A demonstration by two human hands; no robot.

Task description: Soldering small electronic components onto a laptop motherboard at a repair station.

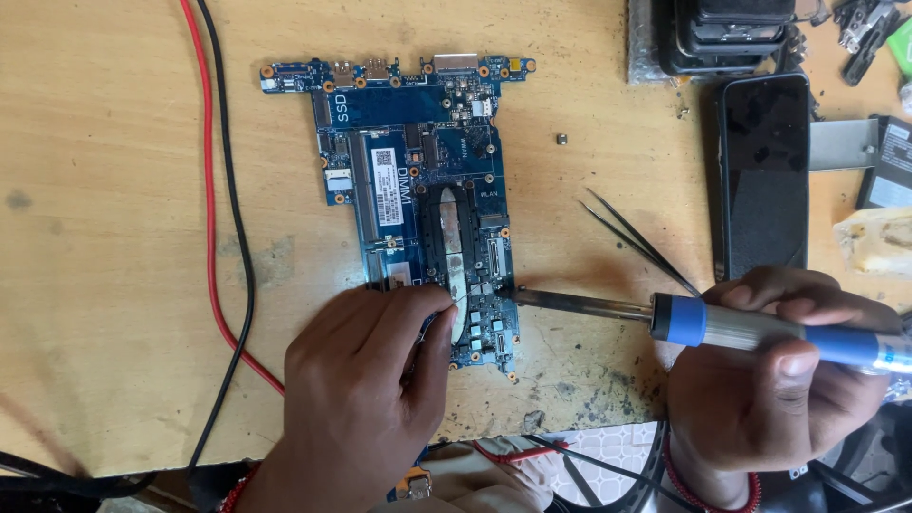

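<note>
A blue circuit board (418, 152) lies flat on the wooden table (114, 237). My left hand (366, 389) rests on the board's lower end, pinching a thin wire (459, 302) against it. My right hand (769, 380) grips a blue-handled soldering iron (760, 328); its metal tip (518, 296) touches the board's right edge near small grey components. Black tweezers (636, 242) lie on the table just above the iron's shaft.
A red cable (211, 190) and a black cable (236, 190) run down the table's left side. A dark phone (765, 171) lies at the right, with black gear (722, 33) and metal parts behind it. The table's front edge is close to my wrists.
</note>
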